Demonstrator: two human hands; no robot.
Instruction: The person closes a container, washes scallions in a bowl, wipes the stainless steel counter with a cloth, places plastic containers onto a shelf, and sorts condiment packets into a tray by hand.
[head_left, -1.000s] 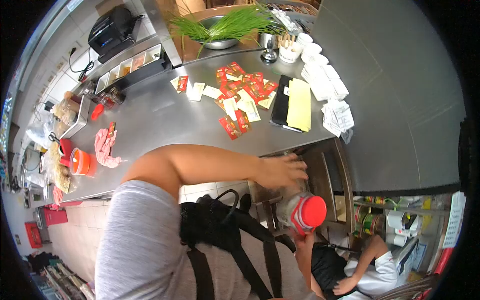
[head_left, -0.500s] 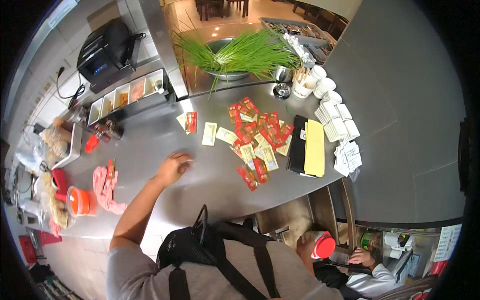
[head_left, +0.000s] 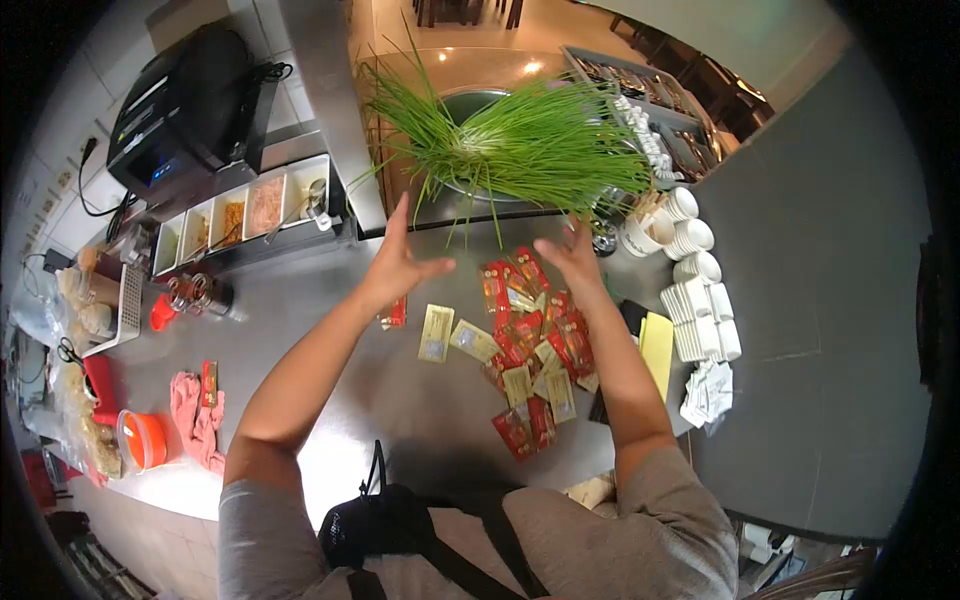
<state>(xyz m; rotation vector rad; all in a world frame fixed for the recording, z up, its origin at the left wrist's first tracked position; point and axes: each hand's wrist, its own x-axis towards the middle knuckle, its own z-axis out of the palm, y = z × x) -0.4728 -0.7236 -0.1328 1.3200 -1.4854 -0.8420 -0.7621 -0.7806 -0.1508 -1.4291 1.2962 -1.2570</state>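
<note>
In the head view, holds both arms out over the steel counter [head_left: 300, 290]. Has the left hand [head_left: 405, 262] raised at 10 o'clock from the middle, with thumb and fingers spread wide, grasping nothing. Has the right hand [head_left: 574, 260] at 2 o'clock, likewise with thumb and fingers parted, around nothing visible; cannot tell whether touching the leaf tips just beyond. Faces, at 12 o'clock, a heap of long green stalks [head_left: 520, 150], piled in a metal bowl [head_left: 470, 104] and spilling over the rim. Shows red packets [head_left: 522, 335] scattered at 4 o'clock near the right forearm, with cream packets [head_left: 473, 342] among these and toward 6 o'clock. Includes white cups [head_left: 692, 236] between 2 and 3 o'clock, a black machine [head_left: 185, 120] at 10 o'clock, and a pink cloth [head_left: 190, 410] at 8 o'clock.
</note>
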